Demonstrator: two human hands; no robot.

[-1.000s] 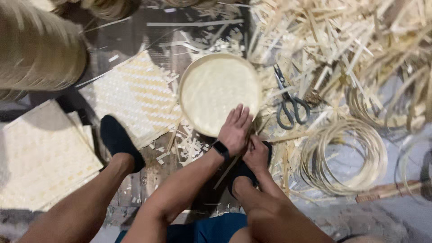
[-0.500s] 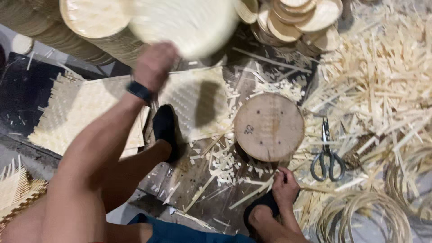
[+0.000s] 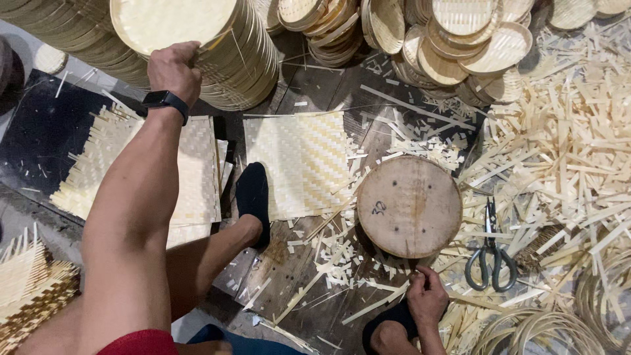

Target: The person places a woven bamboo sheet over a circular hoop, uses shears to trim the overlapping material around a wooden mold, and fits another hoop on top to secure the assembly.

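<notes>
My left hand [image 3: 172,69], with a black watch on the wrist, grips the rim of a round woven bamboo tray [image 3: 171,23] lying on top of a tall stack of trays [image 3: 246,66] at the upper left. My right hand [image 3: 427,296] rests low on the floor with curled fingers, just below a round wooden block [image 3: 409,205]. Thin bamboo strips lie under that hand; I cannot tell whether it holds one. My feet in black socks [image 3: 253,197] rest on the floor between woven mats.
Square woven mats [image 3: 302,161] lie flat on the floor, with more at the left [image 3: 190,177]. Scissors [image 3: 490,253] lie right of the block. Bamboo strips [image 3: 572,144] heap at the right, hoops [image 3: 545,329] at lower right, small trays [image 3: 473,46] behind.
My left hand lifted the woven tray off the wooden block and carried it up and left onto the stack. The block is now bare. My right hand stayed low.
</notes>
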